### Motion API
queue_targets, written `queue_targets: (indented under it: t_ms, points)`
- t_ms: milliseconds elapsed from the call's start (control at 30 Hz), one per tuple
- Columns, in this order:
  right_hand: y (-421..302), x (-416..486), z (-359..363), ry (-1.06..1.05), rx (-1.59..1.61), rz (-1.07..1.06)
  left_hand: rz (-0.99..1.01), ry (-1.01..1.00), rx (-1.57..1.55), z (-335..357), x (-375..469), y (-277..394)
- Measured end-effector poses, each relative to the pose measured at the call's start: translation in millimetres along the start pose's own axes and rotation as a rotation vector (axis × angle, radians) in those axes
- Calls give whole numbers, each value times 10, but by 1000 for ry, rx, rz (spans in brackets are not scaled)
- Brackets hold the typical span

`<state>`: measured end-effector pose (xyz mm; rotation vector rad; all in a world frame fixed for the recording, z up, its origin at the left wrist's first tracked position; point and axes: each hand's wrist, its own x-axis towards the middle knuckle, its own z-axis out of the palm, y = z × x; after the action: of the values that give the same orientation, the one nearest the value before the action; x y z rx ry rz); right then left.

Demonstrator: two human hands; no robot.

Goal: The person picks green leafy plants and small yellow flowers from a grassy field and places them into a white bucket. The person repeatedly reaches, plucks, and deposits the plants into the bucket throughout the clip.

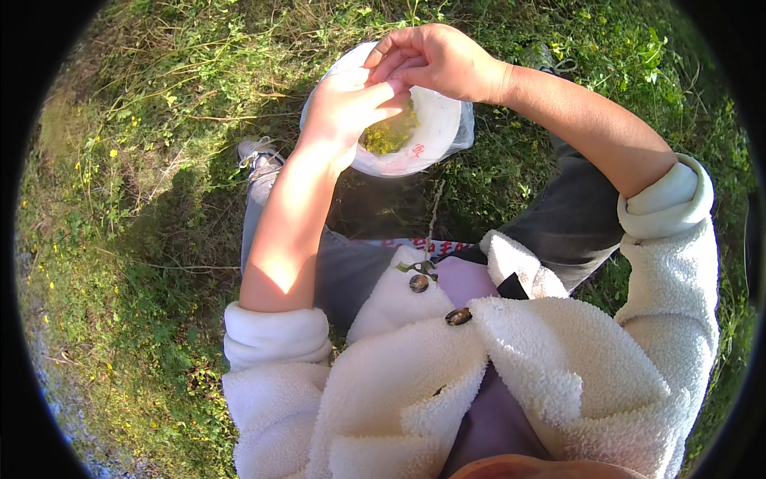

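My left hand and my right hand meet above a white round container, their fingertips close together. The fingers of both are curled, and whatever may lie between them is hidden. Inside the container is a pile of small yellow flowers, partly covered from view by my left hand. Red marks show on the container's wall, and clear plastic film bulges out on its right side.
My legs in grey trousers spread to both sides of the container. A thin twig with green leaves rises before my white fleece jacket. Red-marked white material lies between my thighs. Grass and weeds surround me, dotted with yellow blossoms.
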<state>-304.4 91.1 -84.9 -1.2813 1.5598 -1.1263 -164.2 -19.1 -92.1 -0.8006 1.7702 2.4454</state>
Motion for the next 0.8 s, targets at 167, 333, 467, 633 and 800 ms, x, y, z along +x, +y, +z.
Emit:
queue_targets:
  t_ms: [167, 333, 467, 633, 800]
  points:
    - [-53, 7, 42, 110, -159, -45, 10, 19, -35, -73, 67, -9]
    - [-145, 5, 61, 142, -506, -32, 36, 89, 38, -86, 90, -33]
    - [-124, -3, 22, 73, -623, -45, 111, 71, 122, -78, 79, -15]
    - [100, 10, 31, 87, -825, -174, 20, 49, 486, -62, 128, -8]
    - [179, 77, -460, 52, -1231, 122, 15, 52, 642, -159, 189, -162]
